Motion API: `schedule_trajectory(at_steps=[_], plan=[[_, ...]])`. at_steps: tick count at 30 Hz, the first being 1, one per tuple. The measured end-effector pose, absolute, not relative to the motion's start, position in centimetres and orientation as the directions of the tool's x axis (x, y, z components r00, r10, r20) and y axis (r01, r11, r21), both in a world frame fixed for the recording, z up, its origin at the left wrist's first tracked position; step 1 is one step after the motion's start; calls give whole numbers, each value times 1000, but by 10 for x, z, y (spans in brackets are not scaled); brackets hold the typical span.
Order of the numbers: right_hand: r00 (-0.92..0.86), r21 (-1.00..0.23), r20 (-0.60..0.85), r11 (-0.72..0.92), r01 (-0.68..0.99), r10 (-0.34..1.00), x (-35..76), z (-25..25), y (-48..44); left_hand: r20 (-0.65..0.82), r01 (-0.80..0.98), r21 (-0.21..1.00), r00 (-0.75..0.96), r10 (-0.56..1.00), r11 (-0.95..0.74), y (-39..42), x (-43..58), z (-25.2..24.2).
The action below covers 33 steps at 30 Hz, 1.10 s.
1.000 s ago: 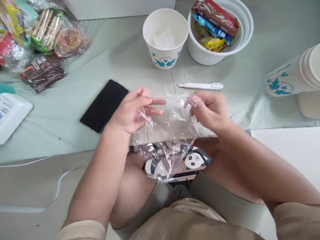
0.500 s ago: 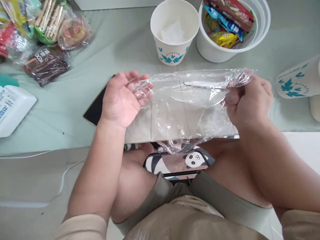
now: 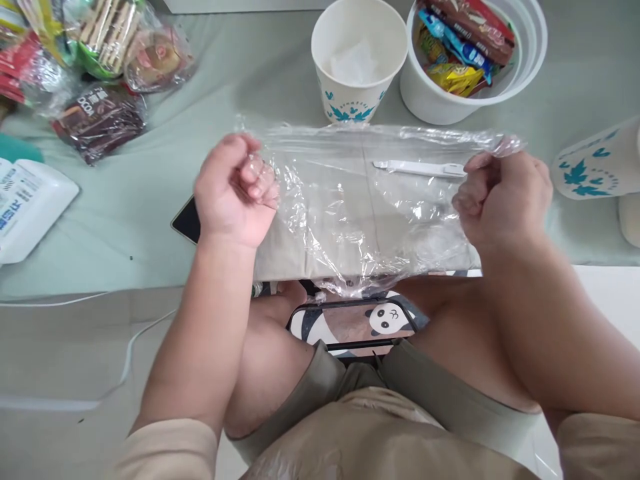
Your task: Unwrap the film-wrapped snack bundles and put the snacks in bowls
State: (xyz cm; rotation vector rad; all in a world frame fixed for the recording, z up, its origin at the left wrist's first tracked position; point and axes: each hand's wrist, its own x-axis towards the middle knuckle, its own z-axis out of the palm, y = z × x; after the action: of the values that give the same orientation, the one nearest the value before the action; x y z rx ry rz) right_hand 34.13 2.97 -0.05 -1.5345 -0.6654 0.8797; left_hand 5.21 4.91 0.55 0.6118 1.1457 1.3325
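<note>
A clear plastic bag (image 3: pixel 350 213) is stretched flat between my two hands, its upper edge pulled taut. My left hand (image 3: pixel 237 190) is closed on the bag's upper left corner. At the upper right corner, my right hand (image 3: pixel 503 193) grips the film with curled fingers. Through the plastic shows a white pen-like tool (image 3: pixel 420 168), lying on a beige cloth (image 3: pixel 280 257) at the table's edge, close to my right hand. Behind my left wrist a dark phone-like object (image 3: pixel 187 221) is partly hidden.
Beyond the bag stand a paper cup (image 3: pixel 357 67) with white tissue and a white tub (image 3: pixel 435 107) of wrapped snacks. Packaged snacks (image 3: pixel 103 120) and a white pack (image 3: pixel 35 210) lie left. Another paper cup (image 3: pixel 595 163) is right. A panda-print case (image 3: pixel 350 323) is between my legs.
My left hand has gone from spread fingers to closed on the bag's left corner. The bag's upper edge is now straighter and tauter. The view has shifted slightly.
</note>
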Motion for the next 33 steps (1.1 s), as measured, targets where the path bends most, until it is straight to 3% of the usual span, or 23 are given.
schedule_trajectory(at_steps=[4,8,11,14,18,22,24,33], plan=[[599,-973,-230,-173,-152,767,334,5,31,-234,-536,814,50,971,224,40,57,3],[589,-944,-328,-239,-227,739,325,11,32,-354,-145,898,319,879,415,34,66,-7],[586,-951,-303,-195,-242,752,323,12,31,-421,48,907,169,891,419,36,66,-9],[612,-945,-315,-184,-270,725,326,12,31,-391,-33,918,68,918,394,39,61,-6],[626,-933,-342,-174,-315,701,330,13,34,-488,-76,835,357,796,545,37,55,0],[656,-927,-351,-153,-341,668,332,15,39,-585,181,785,531,614,592,36,54,2],[671,-922,-363,-146,-357,647,335,16,42,-583,250,797,553,595,549,37,53,3],[693,-920,-363,-122,-373,623,347,21,48,-442,170,896,418,793,410,43,35,1]])
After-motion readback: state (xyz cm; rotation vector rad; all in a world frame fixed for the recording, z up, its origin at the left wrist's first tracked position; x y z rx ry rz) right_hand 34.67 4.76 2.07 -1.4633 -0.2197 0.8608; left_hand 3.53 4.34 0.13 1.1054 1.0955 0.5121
